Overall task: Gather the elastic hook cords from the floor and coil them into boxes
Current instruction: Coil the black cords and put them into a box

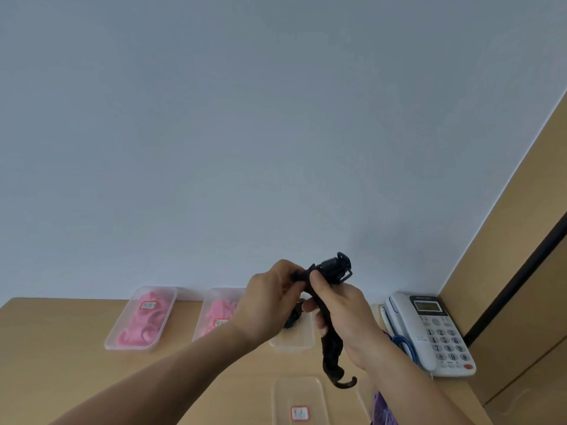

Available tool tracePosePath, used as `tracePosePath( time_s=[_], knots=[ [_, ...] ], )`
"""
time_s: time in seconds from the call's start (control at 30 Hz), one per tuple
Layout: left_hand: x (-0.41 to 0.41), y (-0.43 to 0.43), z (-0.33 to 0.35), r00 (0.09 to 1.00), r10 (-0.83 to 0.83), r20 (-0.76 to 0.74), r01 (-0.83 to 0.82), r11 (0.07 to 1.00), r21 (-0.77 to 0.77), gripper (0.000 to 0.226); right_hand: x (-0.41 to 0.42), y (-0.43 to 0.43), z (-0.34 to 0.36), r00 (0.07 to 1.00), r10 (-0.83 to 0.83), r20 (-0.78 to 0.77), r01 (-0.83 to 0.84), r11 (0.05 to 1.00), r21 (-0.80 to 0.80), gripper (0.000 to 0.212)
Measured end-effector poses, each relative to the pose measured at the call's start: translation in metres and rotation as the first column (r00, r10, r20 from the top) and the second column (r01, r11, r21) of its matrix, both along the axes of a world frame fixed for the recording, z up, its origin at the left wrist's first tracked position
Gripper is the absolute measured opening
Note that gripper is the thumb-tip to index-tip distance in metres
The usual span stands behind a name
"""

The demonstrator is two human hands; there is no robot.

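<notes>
A black elastic hook cord [330, 351] is held above the wooden table [61, 348]. My left hand [270, 305] pinches it near its upper part. My right hand [340, 314] grips the cord just below the black hook end [337, 268] that sticks up. The cord's lower part hangs down bunched, ending in a hook [345, 383]. Below the hands stands a clear plastic box [291, 345], mostly hidden. Another clear box or lid [299, 400] with a red-edged label lies nearer to me.
Two clear boxes hold pink cords: one [142, 317] at the left, one [217, 314] beside it, against the wall. A white desk telephone [432, 332] with a blue cord stands at the right. A wooden cabinet [521, 271] borders the table on the right. Something purple [383, 409] shows at the bottom edge.
</notes>
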State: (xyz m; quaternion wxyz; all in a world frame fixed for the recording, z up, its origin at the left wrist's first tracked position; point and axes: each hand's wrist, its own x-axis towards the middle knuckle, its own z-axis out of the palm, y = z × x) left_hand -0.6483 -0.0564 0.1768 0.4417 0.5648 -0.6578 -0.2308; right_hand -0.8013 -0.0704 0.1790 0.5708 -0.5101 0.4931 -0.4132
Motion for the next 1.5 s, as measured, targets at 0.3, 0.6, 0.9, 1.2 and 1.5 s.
tracePosePath(
  time_s=[0.3, 0.6, 0.9, 1.2, 1.5],
  knots=[
    [0.009, -0.006, 0.0, 0.74, 0.249, 0.625, 0.229, 0.78, -0.582, 0.023, 0.005, 0.002, 0.005, 0.977, -0.012, 0.212, -0.042, 0.968, 0.246, 0.063],
    [0.013, -0.013, -0.007, 0.956, -0.237, -0.173, 0.255, 0.963, 0.09, 0.055, -0.006, -0.001, 0.0, 0.886, -0.059, 0.46, -0.044, 0.977, 0.21, 0.049],
    [0.015, -0.011, 0.005, 0.822, -0.378, -0.426, 0.511, 0.819, 0.26, 0.039, -0.011, 0.001, 0.0, 0.942, 0.015, 0.336, -0.046, 0.995, 0.083, 0.05],
    [0.0, -0.011, -0.005, 0.968, -0.129, -0.216, 0.141, 0.989, 0.041, 0.024, -0.002, 0.005, -0.002, 0.977, -0.045, 0.211, 0.009, 0.986, 0.168, 0.045],
    [0.004, -0.014, -0.018, 0.939, 0.078, 0.336, 0.047, 0.937, -0.347, 0.043, 0.001, 0.005, 0.005, 0.926, 0.004, 0.378, -0.132, 0.941, 0.312, 0.062]
  ],
)
